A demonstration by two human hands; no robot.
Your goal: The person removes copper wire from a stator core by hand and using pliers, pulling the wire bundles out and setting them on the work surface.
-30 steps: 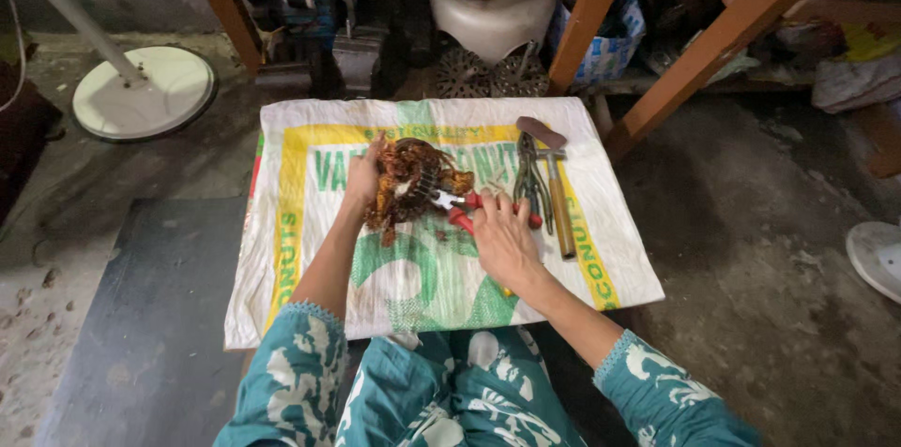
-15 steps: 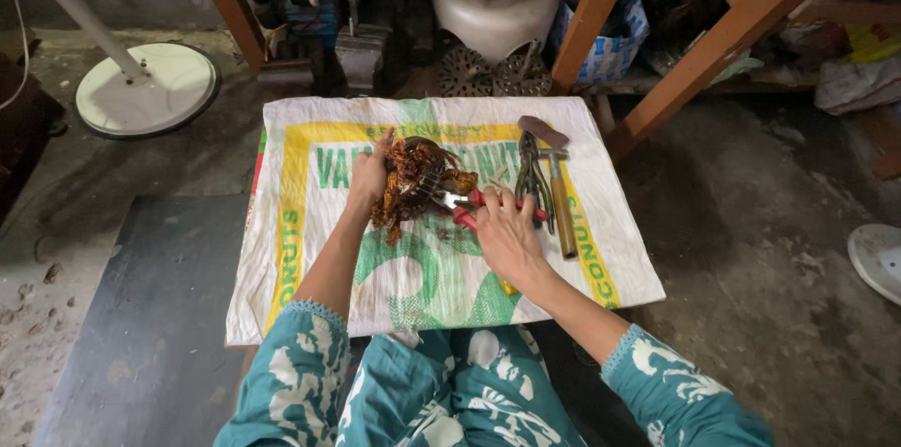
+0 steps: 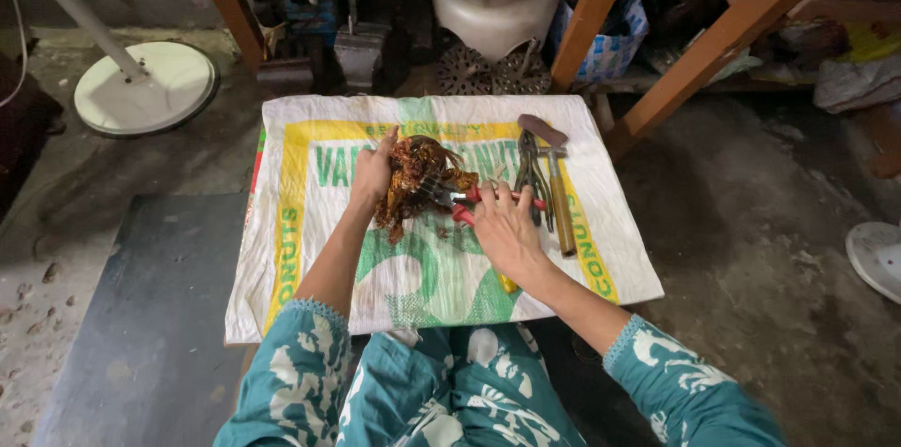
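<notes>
My left hand (image 3: 373, 175) grips a tangled brown coil of copper wire (image 3: 413, 180) and holds it just above a white woven sack (image 3: 310, 250) with yellow and green print, spread on the floor. My right hand (image 3: 505, 229) is closed on red-handled pliers (image 3: 465, 198), whose jaws bite into the right side of the coil. Both forearms reach out from teal patterned sleeves at the bottom of the view.
On the sack to the right lie dark pliers (image 3: 528, 170) and a wooden-handled hammer (image 3: 556, 186). A white round fan base (image 3: 145, 86) stands at upper left. Slanted wooden legs (image 3: 723, 39), a white fan housing (image 3: 495, 11) and clutter sit behind. A dark mat (image 3: 150, 316) lies left.
Both hands stay on the coil and the pliers. The coil has turned slightly in my left hand, and my right hand has shifted a little on the pliers.
</notes>
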